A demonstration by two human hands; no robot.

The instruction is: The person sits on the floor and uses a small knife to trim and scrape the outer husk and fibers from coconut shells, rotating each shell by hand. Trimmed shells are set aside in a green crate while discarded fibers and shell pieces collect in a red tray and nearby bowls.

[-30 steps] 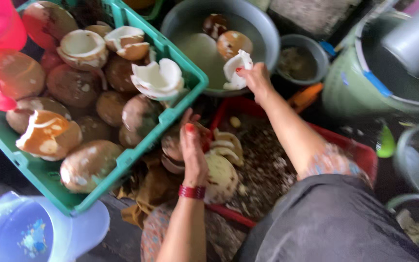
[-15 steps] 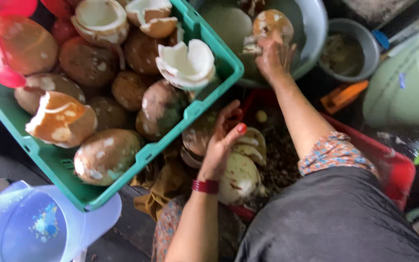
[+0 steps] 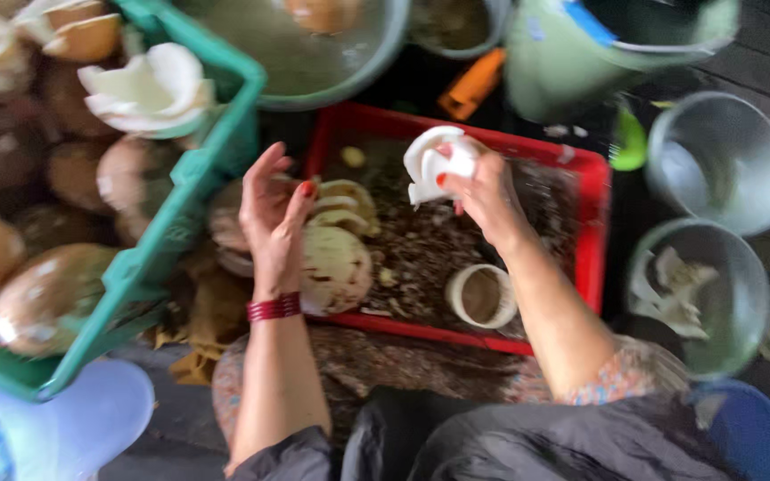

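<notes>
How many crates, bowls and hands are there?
Crates: 2, green crate, red crate
Metal bowls: 3, top bowl, empty bowl, bowl of white pieces
Hands: 2, left hand, right hand
Total: 7

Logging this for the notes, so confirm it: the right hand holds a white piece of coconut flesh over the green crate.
Not quite. In the head view the right hand holds the white piece of coconut flesh over the red tray, not the green crate.
</notes>
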